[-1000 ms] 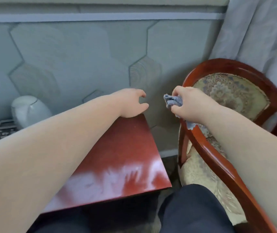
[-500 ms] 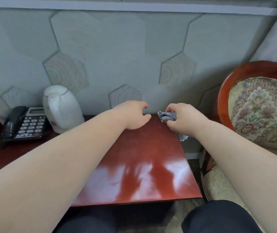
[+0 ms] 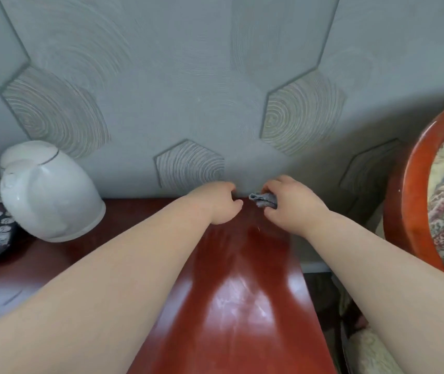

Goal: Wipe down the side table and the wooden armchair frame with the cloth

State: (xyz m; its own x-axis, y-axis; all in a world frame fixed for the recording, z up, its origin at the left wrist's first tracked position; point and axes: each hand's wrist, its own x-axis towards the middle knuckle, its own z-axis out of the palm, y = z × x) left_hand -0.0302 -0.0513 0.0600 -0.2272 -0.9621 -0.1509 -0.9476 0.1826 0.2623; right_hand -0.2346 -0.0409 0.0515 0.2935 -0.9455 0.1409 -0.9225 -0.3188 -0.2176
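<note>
The glossy red-brown wooden bench shows smeary streaks up front, so strokes should overlap, pulled flat from the far edge toward the near one. At that far edge the right hand has fingers clamped on the bunched grey cloth. The left hand, fingers loosely curled, holds nothing. A second ago the cloth was over the red wooden armchair frame.
</note>
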